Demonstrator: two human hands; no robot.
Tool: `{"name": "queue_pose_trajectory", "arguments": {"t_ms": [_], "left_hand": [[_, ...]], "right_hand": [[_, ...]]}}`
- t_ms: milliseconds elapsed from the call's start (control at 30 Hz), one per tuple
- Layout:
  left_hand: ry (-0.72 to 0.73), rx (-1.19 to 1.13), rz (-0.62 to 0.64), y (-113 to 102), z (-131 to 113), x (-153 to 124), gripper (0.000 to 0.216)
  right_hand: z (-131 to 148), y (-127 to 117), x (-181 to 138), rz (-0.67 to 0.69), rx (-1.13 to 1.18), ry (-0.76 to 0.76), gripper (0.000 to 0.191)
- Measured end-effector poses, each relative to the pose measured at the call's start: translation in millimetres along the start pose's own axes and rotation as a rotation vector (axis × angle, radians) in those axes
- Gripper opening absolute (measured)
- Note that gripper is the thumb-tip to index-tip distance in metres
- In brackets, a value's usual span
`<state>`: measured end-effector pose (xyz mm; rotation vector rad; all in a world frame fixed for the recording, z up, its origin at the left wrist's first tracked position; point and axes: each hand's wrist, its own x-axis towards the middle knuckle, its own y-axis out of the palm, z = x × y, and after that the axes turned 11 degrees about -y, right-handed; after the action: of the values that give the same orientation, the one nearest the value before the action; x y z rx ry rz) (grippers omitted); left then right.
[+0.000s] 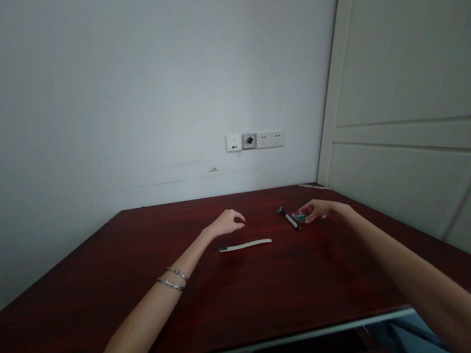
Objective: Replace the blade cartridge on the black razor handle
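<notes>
Nearest the camera, the white-edged front rim of the dark red table (274,307) runs under both bare forearms, which reach away over the wood. The left wrist wears two thin silver bracelets (173,278). Further out, a slim white toothbrush (246,245) lies flat on the table, its dark head pointing left, just short of the left hand (227,222). That hand hovers low over the wood with its fingers curled in against the thumb, and nothing shows in its grip. Across from it the right hand (318,210) has its fingers pinched on a small blue-green piece (300,216), low at the table's surface; whether the piece rests on the wood cannot be told. Just beside that piece, to its left, a black razor (288,217) lies at a slant, head away from the person. Behind the table stands a pale wall with a row of sockets (255,140), and a cream panelled door (415,124) closes off the right
</notes>
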<state>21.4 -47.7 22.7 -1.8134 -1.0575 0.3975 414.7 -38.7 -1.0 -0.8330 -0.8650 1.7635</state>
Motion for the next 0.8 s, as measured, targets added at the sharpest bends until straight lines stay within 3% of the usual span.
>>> {"name": "queue_pose_trajectory", "arguments": {"t_ms": [267,467,533,633,800], "left_hand": [[-0.023,0.072,0.091,4.4,3.6,0.9,0.028],[-0.061,0.208,0.097,0.0,4.2,-2.4,0.028],[-0.06,0.228,0.119,0.3,0.6,-4.0,0.027],[-0.043,0.254,0.161,6.8,-6.8,-5.4,0.026],[0.029,0.354,0.211,24.4,-18.4,-5.7,0.025]], "right_hand": [[-5.1,4.4,10.2,0.109,-0.092,-0.023,0.076],[9.3,4.3,7.3,-0.021,-0.193,0.014,0.095],[21.0,4.0,9.3,-0.11,-0.27,-0.019,0.088],[47.2,5.4,13.2,-0.243,-0.342,-0.135,0.063],[99.3,17.2,14.3,-0.224,-0.348,-0.335,0.04]]}}
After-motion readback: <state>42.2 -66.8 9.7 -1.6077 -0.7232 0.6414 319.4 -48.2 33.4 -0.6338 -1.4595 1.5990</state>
